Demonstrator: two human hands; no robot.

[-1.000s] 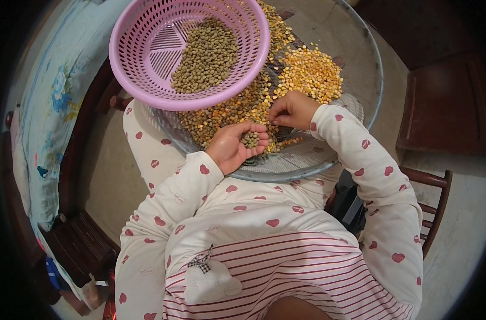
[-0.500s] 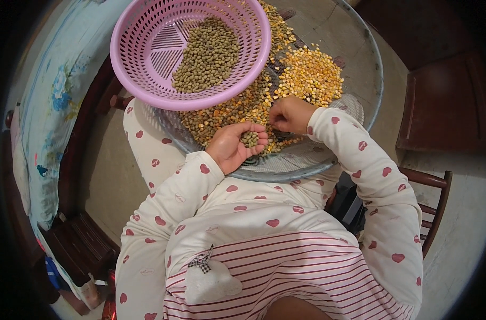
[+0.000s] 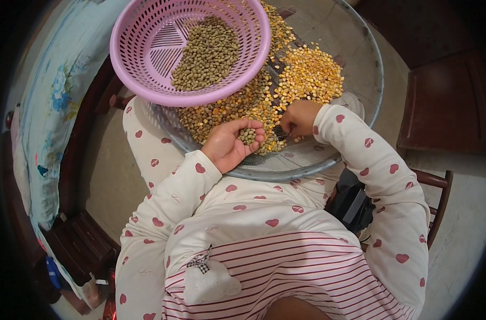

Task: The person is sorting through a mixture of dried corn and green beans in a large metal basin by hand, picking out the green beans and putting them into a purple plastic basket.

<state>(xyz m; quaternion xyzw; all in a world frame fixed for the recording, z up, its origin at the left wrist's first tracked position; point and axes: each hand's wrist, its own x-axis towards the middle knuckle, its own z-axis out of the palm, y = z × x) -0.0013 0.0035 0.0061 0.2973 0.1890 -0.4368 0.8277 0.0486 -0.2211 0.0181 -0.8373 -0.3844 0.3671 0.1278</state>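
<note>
Striped garment, red and white: bottom centre of the frame, with a white plush patch under a checked bow.

Round mesh tray, grey rim: across the person's lap, centre to upper right.

Left hand: centre, palm up, fingers curled into a cup around a small heap of greenish-brown beans.

Right hand: just right of centre, palm down over the tray, near the left hand but apart from it. Fingers bent downward; fingertips partly hidden, so whether anything is pinched cannot be told.

Mixed beans and kernels: on the mesh, left of and beyond the left hand.

Yellow corn kernels: loose pile beyond the right hand.

Pink basket, slotted: upper left of centre, more beans inside, towards its right.

Handling, as judged: beans singly light, hard and smooth, apt to roll; best pinched between thumb and fingertip, or kept in a closed cup, since a flattened palm would spill them. Unlikely to crush. Basket probably stiff and light; grip by its thick rim, kept level.

Surroundings: flowered blue cloth, left; dark wooden stool, lower left; wooden chair, right; dark wooden panel, upper right.
</note>
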